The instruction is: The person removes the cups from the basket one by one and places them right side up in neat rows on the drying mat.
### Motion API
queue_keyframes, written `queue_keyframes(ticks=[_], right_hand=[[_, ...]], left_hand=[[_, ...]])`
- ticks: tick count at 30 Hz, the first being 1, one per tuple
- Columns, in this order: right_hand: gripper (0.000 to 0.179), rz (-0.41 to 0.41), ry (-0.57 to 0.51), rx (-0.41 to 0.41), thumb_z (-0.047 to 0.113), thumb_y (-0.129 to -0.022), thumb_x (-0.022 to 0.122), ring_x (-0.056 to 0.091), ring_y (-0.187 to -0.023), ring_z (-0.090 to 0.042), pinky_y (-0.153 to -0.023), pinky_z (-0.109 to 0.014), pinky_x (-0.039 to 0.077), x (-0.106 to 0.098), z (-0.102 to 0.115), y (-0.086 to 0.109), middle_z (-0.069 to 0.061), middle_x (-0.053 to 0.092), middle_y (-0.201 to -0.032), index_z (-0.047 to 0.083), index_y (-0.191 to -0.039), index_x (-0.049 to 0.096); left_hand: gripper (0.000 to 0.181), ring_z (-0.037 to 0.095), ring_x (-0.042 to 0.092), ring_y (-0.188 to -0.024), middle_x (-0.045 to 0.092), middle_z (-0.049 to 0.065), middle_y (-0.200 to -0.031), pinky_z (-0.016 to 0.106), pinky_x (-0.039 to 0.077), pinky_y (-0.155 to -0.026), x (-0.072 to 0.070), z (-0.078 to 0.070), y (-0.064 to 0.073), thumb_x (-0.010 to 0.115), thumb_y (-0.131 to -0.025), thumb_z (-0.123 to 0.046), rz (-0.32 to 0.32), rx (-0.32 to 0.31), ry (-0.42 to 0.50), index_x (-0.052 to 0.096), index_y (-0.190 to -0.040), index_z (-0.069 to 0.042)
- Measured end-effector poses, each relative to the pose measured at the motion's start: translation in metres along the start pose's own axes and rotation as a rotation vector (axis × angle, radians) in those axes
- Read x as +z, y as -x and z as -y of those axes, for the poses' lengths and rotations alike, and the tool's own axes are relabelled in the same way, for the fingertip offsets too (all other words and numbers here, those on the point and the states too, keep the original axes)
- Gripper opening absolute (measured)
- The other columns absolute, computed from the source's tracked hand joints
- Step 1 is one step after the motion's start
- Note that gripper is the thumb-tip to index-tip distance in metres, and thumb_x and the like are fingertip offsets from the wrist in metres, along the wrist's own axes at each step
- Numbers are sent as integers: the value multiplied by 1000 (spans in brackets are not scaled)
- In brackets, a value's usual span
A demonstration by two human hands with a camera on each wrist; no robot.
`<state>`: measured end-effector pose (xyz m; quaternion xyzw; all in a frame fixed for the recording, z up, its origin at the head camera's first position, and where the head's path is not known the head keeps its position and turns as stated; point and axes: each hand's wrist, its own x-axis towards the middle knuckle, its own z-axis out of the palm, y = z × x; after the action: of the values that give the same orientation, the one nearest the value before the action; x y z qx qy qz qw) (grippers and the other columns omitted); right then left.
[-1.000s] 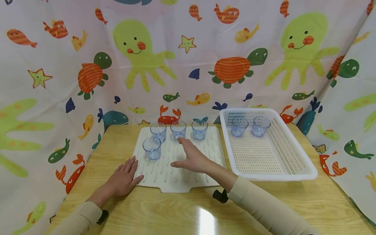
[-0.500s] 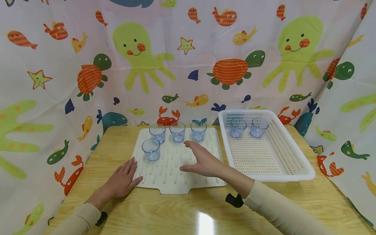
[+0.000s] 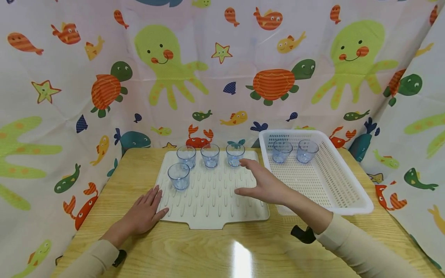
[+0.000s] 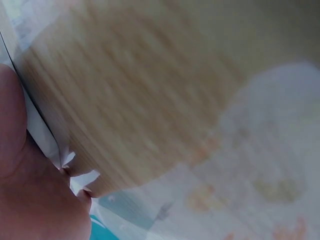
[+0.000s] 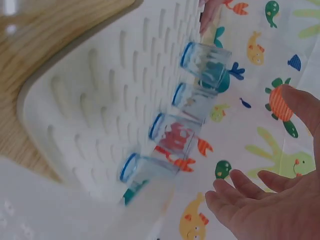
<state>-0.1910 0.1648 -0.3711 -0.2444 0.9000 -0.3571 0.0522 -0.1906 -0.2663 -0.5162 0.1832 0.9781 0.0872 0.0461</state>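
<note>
In the head view, several clear bluish drinking glasses stand upright on a cream ridged draining mat (image 3: 208, 204): a front-left glass (image 3: 179, 177), a back-left glass (image 3: 186, 156), a middle glass (image 3: 210, 156) and a right glass (image 3: 235, 155). My left hand (image 3: 144, 214) lies flat with its fingertips at the mat's left edge. Over the right part of the mat hovers my right hand (image 3: 265, 183), thumb and fingers spread apart, holding nothing. Its fingertips are near the right glass; in the right wrist view the spread right hand (image 5: 275, 200) is apart from the glasses.
A white perforated plastic basket (image 3: 347, 210) stands to the right of the mat, with two similar glasses at its back: a left one (image 3: 281, 151) and a right one (image 3: 307, 151). The wooden table (image 3: 194, 251) backs onto a sea-animal curtain (image 3: 222, 81).
My right hand has moved rightward across the mat, from in front of the middle glass toward the basket side. The left hand and the glasses stay where they were.
</note>
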Motion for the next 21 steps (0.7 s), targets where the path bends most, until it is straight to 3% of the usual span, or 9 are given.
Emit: queue_keyframes(ticks=[14,21], right_hand=[[88,-48,32,79,39,-89,79,40,-142,-46,-110,-66,37,-41,-39,24,-22,40,-157,1,-155,35],[82,-81,66,95,37,-92,78,42,-139,-48,-109,-67,37,-62,-56,24,-25,42,-155,-2,-152,38]], left_hand=[[85,47,18,-153,18,26,-167,68,19,-118,1,2,1,41,-106,-59,-1,-1,7,28,-158,7],[85,46,18,-153,18,25,-167,67,19,-119,3,5,-1,40,-106,-60,-10,3,-1,27,-159,6]])
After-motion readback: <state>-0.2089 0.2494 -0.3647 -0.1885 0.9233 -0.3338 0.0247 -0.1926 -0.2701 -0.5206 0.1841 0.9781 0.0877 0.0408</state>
